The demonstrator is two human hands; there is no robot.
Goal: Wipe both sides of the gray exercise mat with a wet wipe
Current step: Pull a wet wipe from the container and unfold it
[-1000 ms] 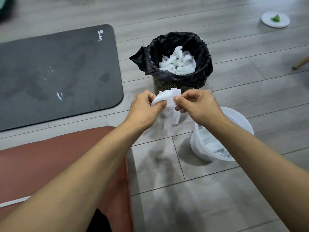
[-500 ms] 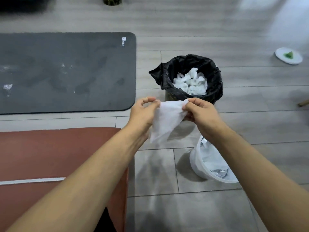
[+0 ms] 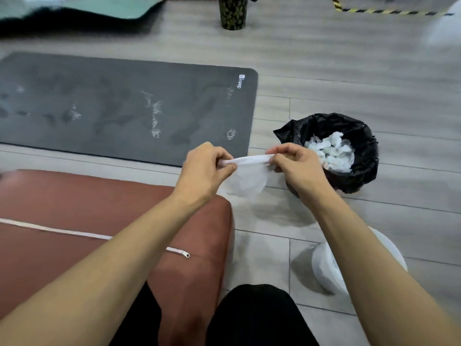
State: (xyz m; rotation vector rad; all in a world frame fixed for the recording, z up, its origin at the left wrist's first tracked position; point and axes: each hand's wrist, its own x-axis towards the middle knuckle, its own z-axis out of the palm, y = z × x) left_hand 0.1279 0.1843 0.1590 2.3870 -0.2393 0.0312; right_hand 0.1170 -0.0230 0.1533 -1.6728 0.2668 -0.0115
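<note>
- We are losing the mat (image 3: pixel 119 106) past the left edge.
- Our right forearm is covering much of the white tub (image 3: pixel 324 268), so we cannot tell what it holds.
- The top edge is cutting the green mat (image 3: pixel 82 8) and patterned cup (image 3: pixel 232 13); both are blurring.
- Our right hand (image 3: pixel 294 163) is hiding part of the bin (image 3: pixel 359 136).

White wet wipe (image 3: pixel 245 178); left of the grip a dark gray mat (image 3: pixel 124 106), damp-blotched; right, a black-lined bin (image 3: pixel 349 136) of white wipes.
</note>
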